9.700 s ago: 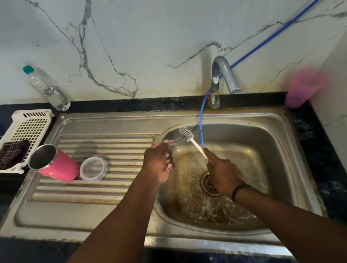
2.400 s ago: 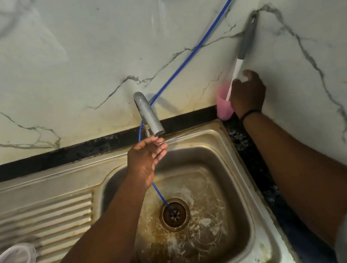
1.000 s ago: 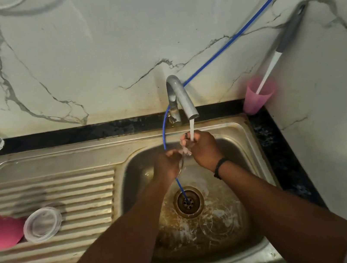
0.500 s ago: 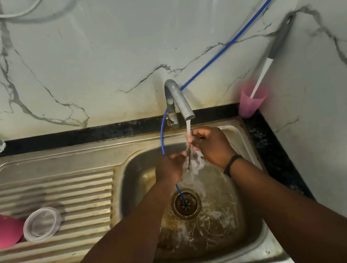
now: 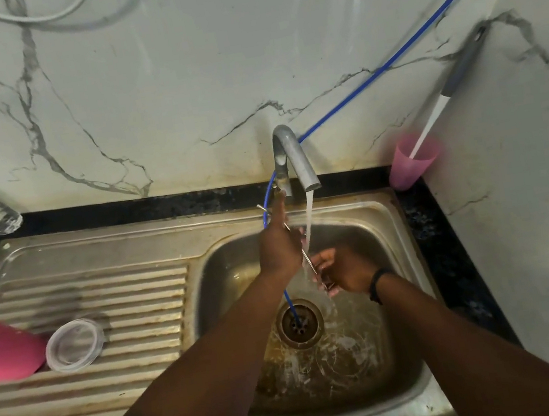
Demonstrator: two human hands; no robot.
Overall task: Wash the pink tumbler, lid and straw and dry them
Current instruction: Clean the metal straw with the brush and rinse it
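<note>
While under water, thin metal straw [image 5: 305,255]

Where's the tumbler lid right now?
In the head view, the clear lid lies flat on the ribbed drainboard at the left, right beside the pink tumbler lying on its side, well left of the basin.

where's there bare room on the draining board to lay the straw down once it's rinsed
The ribbed draining board is bare between the clear lid and the basin's edge, and along the flat strip behind the ribs. Its left end is crowded: the pink tumbler lies on its side, touching the lid. Both hands are over the basin with the straw.
</note>
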